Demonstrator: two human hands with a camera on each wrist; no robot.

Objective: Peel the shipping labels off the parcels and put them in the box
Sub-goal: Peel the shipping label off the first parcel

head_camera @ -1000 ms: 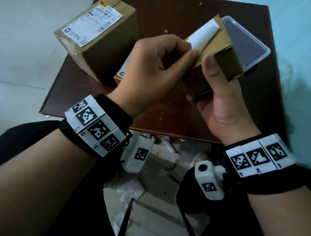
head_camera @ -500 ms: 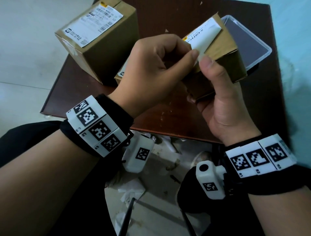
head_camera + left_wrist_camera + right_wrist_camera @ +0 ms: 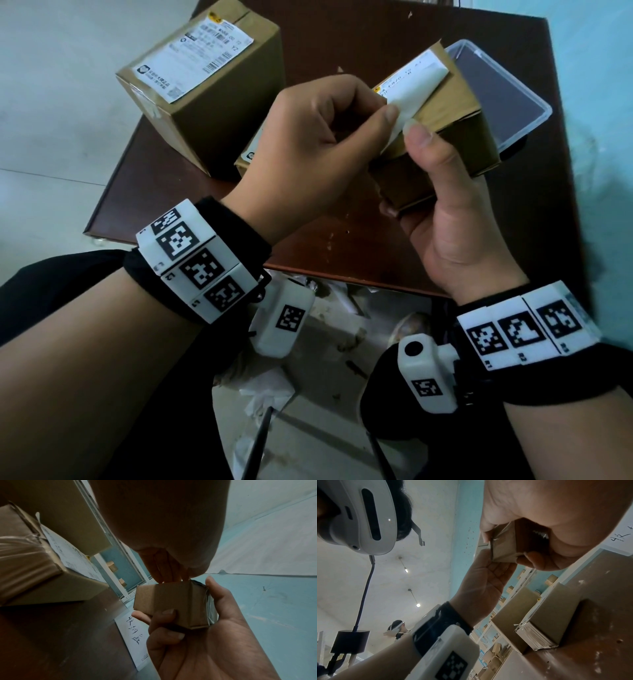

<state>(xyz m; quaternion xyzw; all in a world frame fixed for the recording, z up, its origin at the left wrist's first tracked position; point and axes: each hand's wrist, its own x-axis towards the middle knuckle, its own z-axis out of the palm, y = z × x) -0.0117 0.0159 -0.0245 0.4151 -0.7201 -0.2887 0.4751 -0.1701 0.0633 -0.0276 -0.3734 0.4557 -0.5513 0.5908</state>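
My right hand (image 3: 432,164) grips a small brown parcel (image 3: 455,113) above the table, thumb on its near top edge and fingers underneath. Its white shipping label (image 3: 416,87) is partly lifted and folded back. My left hand (image 3: 388,114) pinches the label's loose end between thumb and forefinger. In the left wrist view the small parcel (image 3: 171,601) sits in the right hand (image 3: 197,639). A clear plastic box (image 3: 503,96) lies behind the parcel at the table's right.
A large brown parcel (image 3: 212,102) with its label (image 3: 191,54) stuck on stands at the back left of the dark wooden table (image 3: 164,192). A flatter parcel (image 3: 248,159) lies under my left hand. Paper scraps (image 3: 267,390) litter the floor below.
Both hands keep their holds. The small parcel has tilted and shifted slightly right, and the lifted part of the label has flexed and folded back over itself.
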